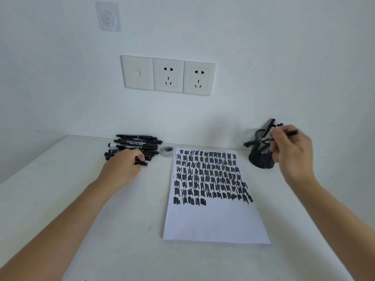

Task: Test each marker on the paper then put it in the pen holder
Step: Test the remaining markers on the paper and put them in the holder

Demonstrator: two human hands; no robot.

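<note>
Pinching a slim black marker (251, 142) in your right hand (292, 151) over the black mesh pen holder (261, 159) at centre right, you grip another from the pile of black markers (138, 141) centre left with your left hand (123, 167). Scribbles fill most of the white paper sheet (215, 220), yet many markers seem left to test.

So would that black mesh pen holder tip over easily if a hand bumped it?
Quite possibly: the black wire-mesh pen holder looks light, mostly holes. Black markers leaning from its top may make it top-heavy. On the smooth white table it might slide first.
</note>
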